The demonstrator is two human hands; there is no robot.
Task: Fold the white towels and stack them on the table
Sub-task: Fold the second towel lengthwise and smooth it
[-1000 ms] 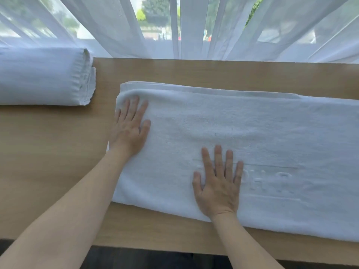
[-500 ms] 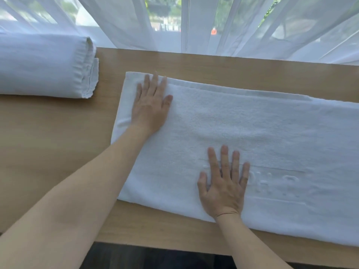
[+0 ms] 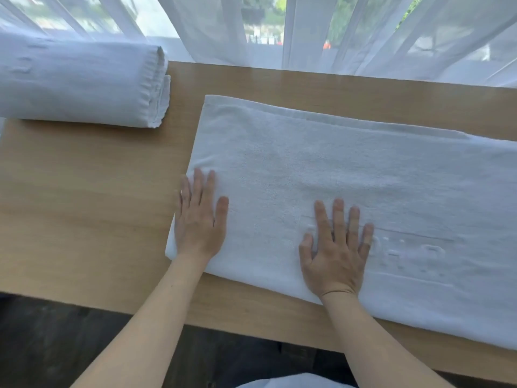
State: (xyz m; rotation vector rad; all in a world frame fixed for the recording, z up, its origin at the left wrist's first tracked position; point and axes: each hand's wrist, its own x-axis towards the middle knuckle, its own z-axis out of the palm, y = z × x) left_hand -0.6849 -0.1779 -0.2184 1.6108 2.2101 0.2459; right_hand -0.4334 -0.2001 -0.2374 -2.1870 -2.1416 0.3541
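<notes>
A big white fluffy towel (image 3: pixel 349 177), folded into a long strip, lay flat on the light brown wooden bench (image 3: pixel 84 205). It stretched from the middle of the bench out past the right side of the view. Raised letters showed on the towel near its front edge, but they were too blurry to read.

The left hand (image 3: pixel 200 217) lay flat on the towel's left end, near the front corner, with its fingers straight and close together. The right hand (image 3: pixel 334 247) lay flat on the towel too, near the front edge, with its fingers spread apart. Both hands pressed down and held nothing. The two hands were apart from each other.

Another white towel, folded thick (image 3: pixel 78 82), sat at the back left of the bench, apart from the long one. Thin white curtains (image 3: pixel 209 29) hung behind the bench, with a bright window behind them.
</notes>
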